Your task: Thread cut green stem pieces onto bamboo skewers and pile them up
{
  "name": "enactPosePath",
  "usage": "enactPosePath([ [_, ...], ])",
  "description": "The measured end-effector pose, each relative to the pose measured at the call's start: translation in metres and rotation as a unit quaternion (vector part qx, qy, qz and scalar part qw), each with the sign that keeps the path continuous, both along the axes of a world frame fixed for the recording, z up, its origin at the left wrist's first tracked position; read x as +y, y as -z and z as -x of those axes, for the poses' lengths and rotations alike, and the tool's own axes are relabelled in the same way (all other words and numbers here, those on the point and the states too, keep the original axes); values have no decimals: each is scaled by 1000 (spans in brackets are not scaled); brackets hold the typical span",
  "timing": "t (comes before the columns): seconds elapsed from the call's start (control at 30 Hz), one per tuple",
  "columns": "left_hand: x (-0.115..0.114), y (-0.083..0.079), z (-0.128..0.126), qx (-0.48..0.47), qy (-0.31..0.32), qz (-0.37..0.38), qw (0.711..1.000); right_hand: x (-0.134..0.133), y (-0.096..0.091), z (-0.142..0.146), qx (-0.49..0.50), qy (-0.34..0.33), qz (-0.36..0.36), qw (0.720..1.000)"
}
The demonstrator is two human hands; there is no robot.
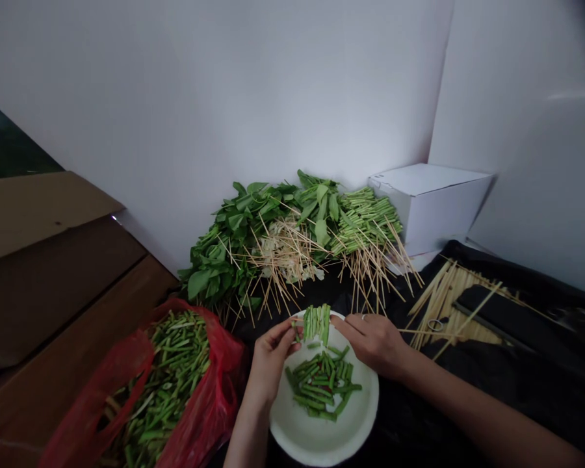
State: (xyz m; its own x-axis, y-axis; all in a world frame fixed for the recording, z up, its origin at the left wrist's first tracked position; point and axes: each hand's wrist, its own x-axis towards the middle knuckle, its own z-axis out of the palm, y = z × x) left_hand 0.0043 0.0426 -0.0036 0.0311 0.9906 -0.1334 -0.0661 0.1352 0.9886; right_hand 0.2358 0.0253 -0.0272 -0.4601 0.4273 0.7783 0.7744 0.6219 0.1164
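Above a white bowl (322, 445), a row of cut green bean pieces (316, 324) sits side by side on a thin bamboo skewer (412, 331). My right hand (376, 343) is closed around the skewer, whose bare end sticks out to the right behind the hand. My left hand (269, 361) pinches a short green bean piece (297, 333) at the skewer's left tip; whether the tip has pierced it I cannot tell. Loose green bean pieces (322, 385) lie in the bowl below both hands.
A red plastic bag (227, 364) at left holds many cut beans. Behind the bowl are skewered leafy greens (214, 260), pale skewered pieces (283, 247) and skewered green stems (365, 218). A white box (433, 208), bare skewers (433, 305) and a dark phone-like slab (497, 309) are at right.
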Motion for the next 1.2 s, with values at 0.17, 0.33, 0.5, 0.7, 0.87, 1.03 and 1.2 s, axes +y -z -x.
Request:
enactPosePath([
  [0.17,-2,-11,2,-196,-22,72,978,0,0,1,6,-3,-6,1000],
  [0.33,-2,-12,3,-254,-54,82,962,0,2,2,3,-10,-12,1000],
  [0.5,-1,-9,1,-263,-69,79,959,0,3,2,-5,-7,-7,1000],
  [0.7,-2,-10,-1,-260,-74,88,959,-1,0,2,-4,-9,-13,1000],
  [0.87,-2,-9,-1,-250,-69,80,963,-1,0,2,-11,-7,-15,1000],
  [1.03,-3,-13,-2,-219,-60,66,972,-1,1,2,-12,-14,-13,1000],
  [1.2,-5,-16,-5,-176,-54,42,982,-2,1,2,-22,-15,-4,1000],
])
